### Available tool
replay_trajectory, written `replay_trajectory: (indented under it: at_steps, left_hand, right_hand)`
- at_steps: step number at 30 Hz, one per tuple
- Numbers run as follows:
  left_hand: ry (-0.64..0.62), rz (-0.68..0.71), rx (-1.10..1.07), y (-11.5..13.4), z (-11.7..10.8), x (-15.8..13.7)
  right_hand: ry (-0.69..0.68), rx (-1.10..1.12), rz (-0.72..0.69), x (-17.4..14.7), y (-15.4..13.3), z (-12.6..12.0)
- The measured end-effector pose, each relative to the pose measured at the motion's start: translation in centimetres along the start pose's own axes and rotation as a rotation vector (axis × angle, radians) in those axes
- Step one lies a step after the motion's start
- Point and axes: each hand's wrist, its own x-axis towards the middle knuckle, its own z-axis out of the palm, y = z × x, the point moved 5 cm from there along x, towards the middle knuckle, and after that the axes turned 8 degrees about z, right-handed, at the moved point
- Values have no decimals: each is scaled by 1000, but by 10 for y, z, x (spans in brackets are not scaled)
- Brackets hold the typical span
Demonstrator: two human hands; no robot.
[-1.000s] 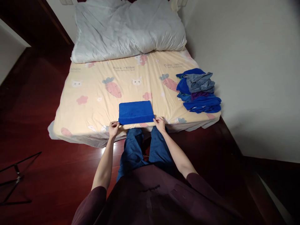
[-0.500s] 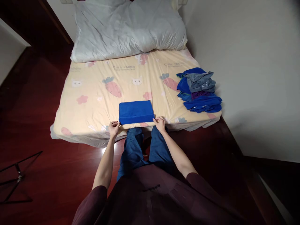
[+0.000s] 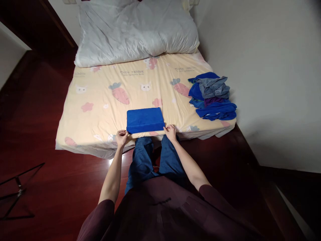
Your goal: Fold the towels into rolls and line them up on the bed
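A blue cloth (image 3: 144, 117), folded into a neat rectangle, lies flat at the front edge of the bed (image 3: 95, 117). A fold line runs across it close to its near side. My left hand (image 3: 122, 137) pinches the cloth's near left corner between thumb and fingers. At the near right corner, my right hand (image 3: 171, 132) grips the cloth in the same way. Both hands are closed, and the near edge stretches straight between them.
A heap of crumpled blue, grey and purple cloths (image 3: 213, 97) lies at the bed's right side. Across the far end rests a bulky grey-white quilt (image 3: 137, 33). A wall (image 3: 263, 83) rises on the right. Black stand legs (image 3: 18, 192) are on the dark red floor at left.
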Motion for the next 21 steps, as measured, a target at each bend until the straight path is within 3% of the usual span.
replay_trajectory:
  at_steps: [5,9,12,15,21]
  left_hand:
    - [-19,8,20,4,0,-2]
    - [-29,210,118,27,-2,-11]
    - [-180,418,189,45,6,-18]
    - [-381,525,215,51,17,-19]
    - [-472,479,242,39,28,-4]
  right_hand:
    - [-28,-93,-74,-7,-15,-3]
    - [-131,-246,-238,-20,-35,1]
    - [-238,-310,-320,-25,-44,7]
    - [-271,-322,-343,-24,-44,11]
    - [-238,-248,-279,-14,-36,11]
